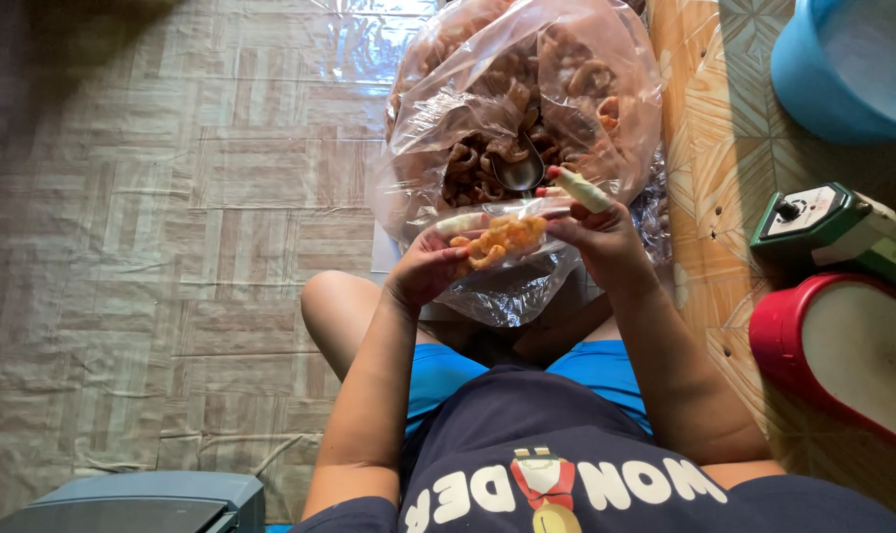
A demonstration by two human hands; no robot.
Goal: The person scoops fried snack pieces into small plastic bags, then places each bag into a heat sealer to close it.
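Two hands, left hand [426, 268] and right hand [596, 235], each grip closed on one small snack bag [502, 240], one spoon [519, 174]

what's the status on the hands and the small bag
Left hand and right hand both grip small bag of orange snacks. Big bag behind, spoon inside. Nothing between.

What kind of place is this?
Probably a home floor used for packing snacks: patterned vinyl flooring, a big plastic bag of fried snacks with a scoop, and a blue bucket.

Small clear bag [502, 237] of orange curled snacks, pinched at both ends, just before the big snack sack [522, 109].
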